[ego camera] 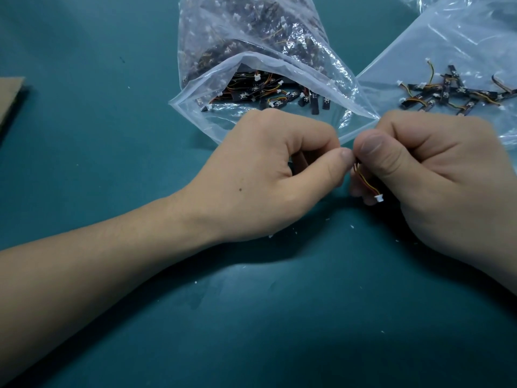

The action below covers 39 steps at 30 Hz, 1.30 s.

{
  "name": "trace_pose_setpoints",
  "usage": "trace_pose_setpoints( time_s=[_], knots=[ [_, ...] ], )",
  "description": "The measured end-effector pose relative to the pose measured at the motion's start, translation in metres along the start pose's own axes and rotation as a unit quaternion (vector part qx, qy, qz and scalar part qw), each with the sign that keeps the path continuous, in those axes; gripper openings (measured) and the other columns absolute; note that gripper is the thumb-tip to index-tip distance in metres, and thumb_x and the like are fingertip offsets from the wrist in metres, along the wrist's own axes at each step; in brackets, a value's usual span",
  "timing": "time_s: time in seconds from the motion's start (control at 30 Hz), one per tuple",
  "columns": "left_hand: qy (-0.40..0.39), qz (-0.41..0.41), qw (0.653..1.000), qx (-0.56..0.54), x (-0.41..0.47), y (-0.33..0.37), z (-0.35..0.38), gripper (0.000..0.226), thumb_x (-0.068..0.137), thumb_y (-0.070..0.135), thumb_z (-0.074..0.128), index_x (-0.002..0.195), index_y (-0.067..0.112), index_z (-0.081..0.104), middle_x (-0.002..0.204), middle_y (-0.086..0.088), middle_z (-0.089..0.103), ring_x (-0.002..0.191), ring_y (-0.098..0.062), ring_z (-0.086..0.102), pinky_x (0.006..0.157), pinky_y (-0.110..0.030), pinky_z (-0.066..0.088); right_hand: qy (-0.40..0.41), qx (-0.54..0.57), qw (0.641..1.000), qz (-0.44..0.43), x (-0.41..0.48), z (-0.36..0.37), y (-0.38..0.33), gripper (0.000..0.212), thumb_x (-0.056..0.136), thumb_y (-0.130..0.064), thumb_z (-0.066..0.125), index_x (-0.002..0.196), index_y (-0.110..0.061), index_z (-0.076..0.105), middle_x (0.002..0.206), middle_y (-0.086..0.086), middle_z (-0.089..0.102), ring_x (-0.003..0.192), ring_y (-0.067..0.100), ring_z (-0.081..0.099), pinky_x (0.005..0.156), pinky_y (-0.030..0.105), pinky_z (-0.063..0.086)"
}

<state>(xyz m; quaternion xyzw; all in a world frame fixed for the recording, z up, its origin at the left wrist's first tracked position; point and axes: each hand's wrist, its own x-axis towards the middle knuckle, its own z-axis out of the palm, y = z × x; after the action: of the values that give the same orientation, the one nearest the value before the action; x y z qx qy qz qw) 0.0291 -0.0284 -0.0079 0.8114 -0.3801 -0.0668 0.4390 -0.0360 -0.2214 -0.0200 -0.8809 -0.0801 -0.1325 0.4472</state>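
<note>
Teal mat; red-yellow wires, white connector; clear bags.

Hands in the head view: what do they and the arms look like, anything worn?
The left hand and right hand are bare: no gloves, rings or watch. The left forearm shows no sleeve up to the frame edge. A small mole marks the left hand's back.

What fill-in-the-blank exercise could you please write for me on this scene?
The left hand and right hand pinch a wire lead ending in a ____ connector. The plastic bag beyond the left hand has its mouth ____. A piece of ____ lies at the left edge of the mat.
Missing: white; open; cardboard.
</note>
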Motion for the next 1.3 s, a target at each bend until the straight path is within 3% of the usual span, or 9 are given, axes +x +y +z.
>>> trace_pose_setpoints(
  time_s=[0.17, 0.33, 0.53, 0.83, 0.93, 1.03, 1.13, 1.3],
  knots=[
    [0.027, 0.014, 1.0, 0.002, -0.0008, 0.0006, 0.0009, 0.034, 0.101, 0.021, 0.059, 0.072, 0.007, 0.07, 0.063, -0.004, 0.064, 0.062, -0.018, 0.058, 0.062, -0.033, 0.045, 0.007, 0.027, 1.0, 0.009, 0.0, 0.0, 0.0002, 0.05, 0.107, -0.045, 0.05, 0.072, -0.013, 0.064, 0.066, -0.004, 0.068, 0.055, 0.017, 0.061, 0.054, 0.019, 0.043],
    [0.015, 0.014, 1.0, -0.008, -0.0008, 0.0009, 0.001, 0.033, 0.101, 0.022, 0.058, 0.073, 0.008, 0.069, 0.064, -0.005, 0.064, 0.063, -0.019, 0.059, 0.065, -0.038, 0.045, 0.01, 0.018, 1.0, 0.013, -0.0001, -0.0002, 0.0013, 0.05, 0.106, -0.056, 0.046, 0.074, -0.021, 0.062, 0.069, -0.001, 0.07, 0.058, 0.022, 0.063, 0.054, 0.031, 0.047],
    [0.025, 0.025, 0.999, 0.014, -0.0011, 0.0014, 0.0006, 0.031, 0.101, 0.019, 0.061, 0.072, 0.01, 0.07, 0.062, -0.003, 0.062, 0.062, -0.019, 0.058, 0.062, -0.034, 0.045, -0.009, 0.036, 0.999, 0.013, 0.0004, -0.0013, 0.005, 0.053, 0.11, -0.047, 0.04, 0.074, -0.015, 0.062, 0.071, 0.001, 0.07, 0.059, 0.016, 0.065, 0.056, 0.024, 0.046],
    [0.013, 0.021, 1.0, -0.018, -0.0009, 0.0014, -0.0001, 0.038, 0.103, 0.025, 0.059, 0.07, 0.01, 0.068, 0.058, 0.008, 0.055, 0.057, -0.013, 0.05, 0.056, -0.022, 0.039, -0.016, 0.008, 1.0, 0.017, 0.0, -0.0006, 0.0051, 0.051, 0.107, -0.054, 0.041, 0.077, -0.02, 0.064, 0.072, -0.006, 0.071, 0.064, 0.024, 0.065, 0.06, 0.043, 0.05],
    [0.023, 0.027, 0.999, 0.002, 0.0, 0.0024, 0.0003, 0.034, 0.101, 0.028, 0.063, 0.068, 0.021, 0.067, 0.056, 0.011, 0.056, 0.056, -0.011, 0.053, 0.056, -0.017, 0.038, -0.015, 0.003, 1.0, 0.015, 0.0003, -0.0007, 0.0051, 0.05, 0.107, -0.05, 0.041, 0.074, -0.019, 0.063, 0.071, -0.007, 0.071, 0.063, 0.023, 0.066, 0.06, 0.037, 0.049],
    [0.039, 0.046, 0.998, 0.027, 0.0002, 0.0018, 0.0017, 0.034, 0.101, 0.029, 0.065, 0.067, 0.028, 0.066, 0.056, 0.006, 0.06, 0.056, -0.019, 0.056, 0.054, -0.027, 0.043, -0.018, -0.013, 1.0, 0.006, 0.0007, -0.0014, 0.0053, 0.048, 0.109, -0.044, 0.041, 0.073, -0.02, 0.062, 0.071, -0.01, 0.07, 0.063, 0.019, 0.065, 0.06, 0.026, 0.047],
    [0.046, 0.041, 0.997, 0.042, 0.0001, 0.0001, 0.0034, 0.034, 0.1, 0.032, 0.066, 0.068, 0.022, 0.069, 0.057, 0.0, 0.062, 0.056, -0.021, 0.057, 0.056, -0.031, 0.043, -0.019, 0.007, 1.0, 0.013, 0.0012, -0.0011, 0.0057, 0.047, 0.109, -0.044, 0.042, 0.072, -0.023, 0.06, 0.071, -0.006, 0.07, 0.061, 0.019, 0.064, 0.059, 0.024, 0.045],
    [0.045, 0.052, 0.998, -0.002, -0.0019, 0.0037, 0.0005, 0.032, 0.101, 0.022, 0.063, 0.069, 0.02, 0.07, 0.059, 0.008, 0.061, 0.057, -0.016, 0.056, 0.055, -0.02, 0.041, -0.009, 0.02, 0.999, 0.023, 0.0, 0.0005, 0.0056, 0.054, 0.107, -0.054, 0.041, 0.075, -0.016, 0.062, 0.071, -0.005, 0.071, 0.061, 0.023, 0.065, 0.058, 0.043, 0.051]
  ],
)
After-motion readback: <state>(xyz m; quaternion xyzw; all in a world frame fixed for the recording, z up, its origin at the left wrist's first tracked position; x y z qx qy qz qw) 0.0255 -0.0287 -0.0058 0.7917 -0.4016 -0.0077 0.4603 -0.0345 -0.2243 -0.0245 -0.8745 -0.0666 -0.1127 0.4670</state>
